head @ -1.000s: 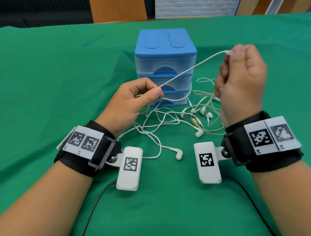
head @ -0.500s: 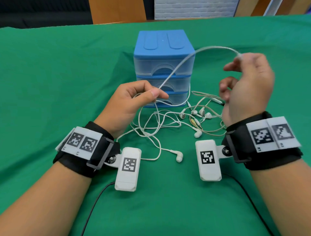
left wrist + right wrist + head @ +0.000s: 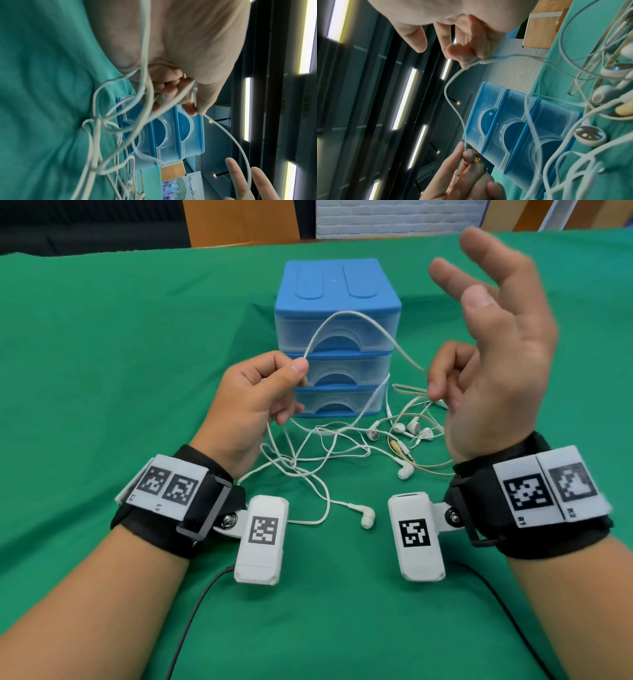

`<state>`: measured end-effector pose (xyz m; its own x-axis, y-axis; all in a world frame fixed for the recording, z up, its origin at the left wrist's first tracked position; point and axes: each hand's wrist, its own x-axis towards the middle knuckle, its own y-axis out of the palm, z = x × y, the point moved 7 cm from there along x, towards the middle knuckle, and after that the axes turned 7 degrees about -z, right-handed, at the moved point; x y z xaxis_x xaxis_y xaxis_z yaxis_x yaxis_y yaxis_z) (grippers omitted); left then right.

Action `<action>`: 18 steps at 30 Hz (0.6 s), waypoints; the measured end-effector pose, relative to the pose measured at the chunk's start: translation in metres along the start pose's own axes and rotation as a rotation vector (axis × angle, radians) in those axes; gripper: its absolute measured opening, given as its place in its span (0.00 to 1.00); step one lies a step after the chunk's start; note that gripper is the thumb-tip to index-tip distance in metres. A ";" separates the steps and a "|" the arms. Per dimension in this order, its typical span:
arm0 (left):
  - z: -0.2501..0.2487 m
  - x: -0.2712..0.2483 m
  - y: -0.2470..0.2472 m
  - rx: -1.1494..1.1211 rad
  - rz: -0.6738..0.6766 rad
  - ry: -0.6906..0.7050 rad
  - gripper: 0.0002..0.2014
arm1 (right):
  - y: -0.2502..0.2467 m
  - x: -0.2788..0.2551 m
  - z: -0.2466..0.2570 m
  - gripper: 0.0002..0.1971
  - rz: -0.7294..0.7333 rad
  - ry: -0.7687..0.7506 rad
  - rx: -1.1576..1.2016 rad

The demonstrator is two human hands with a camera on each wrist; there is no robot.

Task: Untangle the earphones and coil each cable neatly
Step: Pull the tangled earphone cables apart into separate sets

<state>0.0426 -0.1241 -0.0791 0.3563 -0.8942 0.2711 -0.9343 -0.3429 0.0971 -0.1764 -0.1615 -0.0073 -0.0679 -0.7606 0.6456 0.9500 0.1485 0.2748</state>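
Several white earphones (image 3: 342,446) lie tangled on the green cloth in front of a blue drawer box (image 3: 337,289). My left hand (image 3: 299,369) pinches one white cable (image 3: 356,314) between thumb and forefinger, with more strands hanging under its palm (image 3: 195,109). That cable arches up and over to my right hand (image 3: 445,378). There the lower curled fingers hold it near a small joint (image 3: 481,61), while thumb, index and middle finger stretch upward. Loose earbuds (image 3: 368,517) lie near both wrists.
The three-drawer box stands just behind the tangle, and one strand hangs against its front. Two jack plugs (image 3: 400,448) lie among the buds on the right. A dark cord (image 3: 191,618) runs off the near edge. Green cloth (image 3: 102,371) covers the table.
My right hand has come down and towards the left hand and spread its upper fingers. The cable between the hands has gone from taut to a slack arch. The left hand has kept its pinch.
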 end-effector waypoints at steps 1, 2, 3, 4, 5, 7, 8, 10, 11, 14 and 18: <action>0.000 0.000 -0.001 0.013 -0.014 -0.007 0.11 | 0.003 -0.001 0.002 0.22 0.038 -0.010 0.001; 0.000 -0.001 0.000 0.028 -0.018 -0.012 0.11 | 0.006 -0.002 0.001 0.22 0.081 -0.004 -0.011; -0.001 -0.002 0.001 0.043 -0.014 -0.012 0.11 | 0.010 -0.003 -0.002 0.21 0.129 0.019 -0.035; -0.002 -0.003 0.004 0.060 -0.004 -0.008 0.12 | 0.013 -0.005 -0.006 0.19 0.183 0.051 -0.069; -0.003 -0.004 0.007 0.076 0.012 0.001 0.12 | 0.018 -0.007 -0.012 0.18 0.249 0.090 -0.108; -0.004 -0.005 0.011 0.082 0.053 0.012 0.11 | 0.030 -0.017 -0.026 0.18 0.414 0.195 -0.177; -0.004 -0.006 0.013 0.071 0.071 0.009 0.11 | 0.036 -0.024 -0.032 0.18 0.488 0.240 -0.212; -0.003 -0.007 0.014 0.046 0.093 -0.007 0.10 | 0.043 -0.033 -0.041 0.15 0.570 0.268 -0.299; -0.002 -0.007 0.013 0.041 0.098 -0.017 0.10 | 0.044 -0.035 -0.044 0.12 0.585 0.256 -0.345; -0.003 -0.008 0.014 0.051 0.110 -0.027 0.10 | 0.042 -0.033 -0.050 0.10 0.543 0.241 -0.405; -0.003 -0.010 0.016 0.056 0.130 -0.037 0.09 | 0.034 -0.027 -0.053 0.15 0.404 0.288 -0.295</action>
<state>0.0238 -0.1195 -0.0772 0.2336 -0.9417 0.2423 -0.9711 -0.2385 0.0093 -0.1262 -0.1689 -0.0531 0.3645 -0.8277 0.4268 0.9309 0.3117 -0.1906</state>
